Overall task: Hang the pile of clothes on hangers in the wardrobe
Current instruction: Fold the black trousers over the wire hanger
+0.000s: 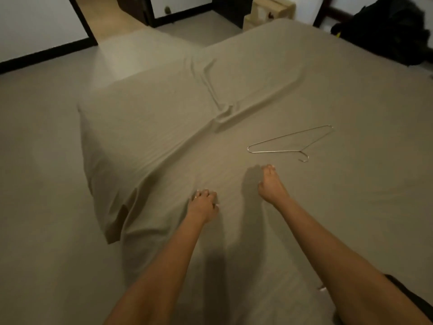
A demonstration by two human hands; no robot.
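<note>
A wide bed under a wrinkled beige sheet (293,73) carries a thin silver wire hanger (276,151) lying flat.

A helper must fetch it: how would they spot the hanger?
Find the big bed covered in beige. Just beyond the person's right hand lies the hanger, flat on the bed. It is thin bare wire, the only loose thing on it.

Thin wire hanger (276,151): bare polished metal with a bright sheen. Sheet (304,85): matt woven cloth, finely ribbed and creased in places. Box (271,8): pale, unvarnished-looking wood. Black heap (386,26): possibly soft matt fabric, blurred.
</note>
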